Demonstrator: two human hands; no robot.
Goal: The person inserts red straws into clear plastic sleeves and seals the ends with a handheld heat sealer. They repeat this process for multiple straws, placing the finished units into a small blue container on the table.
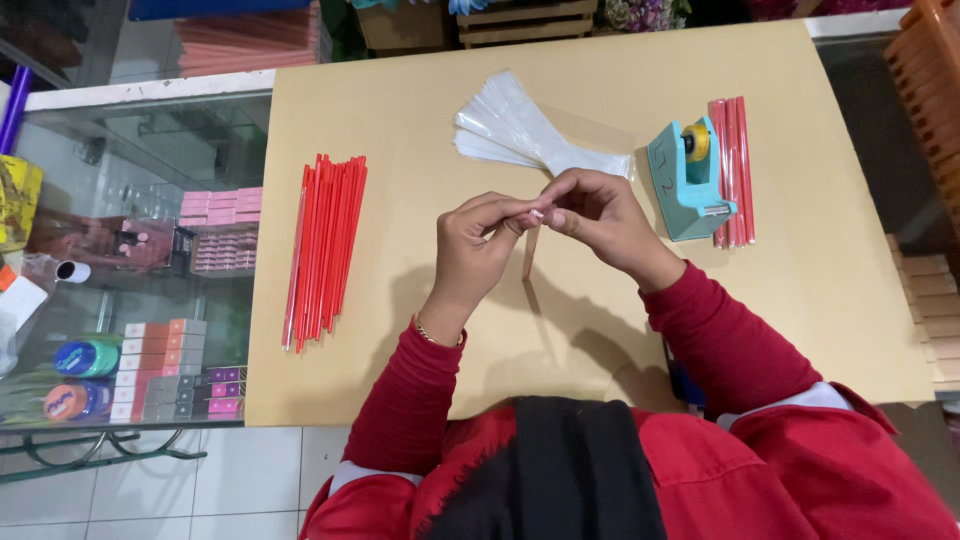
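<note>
Both hands meet over the tan table (800, 300): left hand (478, 240) and right hand (592, 215) pinch closed on a thin, pale narrow sleeve (529, 255) hanging down between them.

Sticks (325, 250) lie left of the hands, tape dispenser (685, 180) right, sleeves (520, 135) behind.

I see a thin clear sleeve (530, 250) pinched at its top end between both sets of fingertips. It hangs nearly upright, slightly tilted, above the tan board, its lower end free, empty as far as I can tell.
</note>
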